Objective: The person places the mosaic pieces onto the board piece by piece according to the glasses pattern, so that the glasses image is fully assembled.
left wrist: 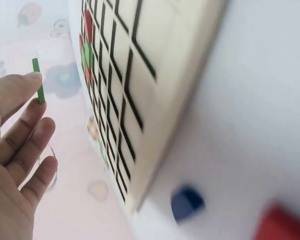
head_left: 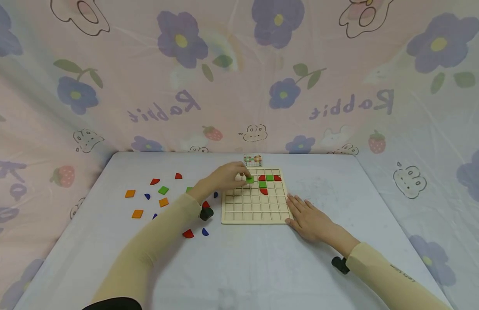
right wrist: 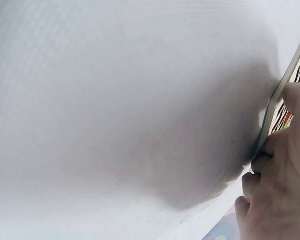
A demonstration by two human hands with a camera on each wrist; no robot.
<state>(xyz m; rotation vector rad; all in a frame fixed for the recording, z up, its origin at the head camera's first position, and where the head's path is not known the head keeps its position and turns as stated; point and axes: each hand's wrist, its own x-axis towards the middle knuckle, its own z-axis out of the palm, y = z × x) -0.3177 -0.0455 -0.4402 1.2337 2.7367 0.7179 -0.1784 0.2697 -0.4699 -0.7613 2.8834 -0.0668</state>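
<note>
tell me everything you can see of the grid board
The grid board is pale, wood-looking and roughly square, with a rim and thin dark lines marking small squares. It lies flat on the white table. Three red pieces and two green pieces sit in its far right part. The right hand touches its right edge; the left hand holds another green piece above it.

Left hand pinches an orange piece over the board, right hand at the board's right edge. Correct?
Colour's wrong: the piece is green, per the left wrist view. The left hand pinches it over the board, right hand at the board's right edge.
</note>
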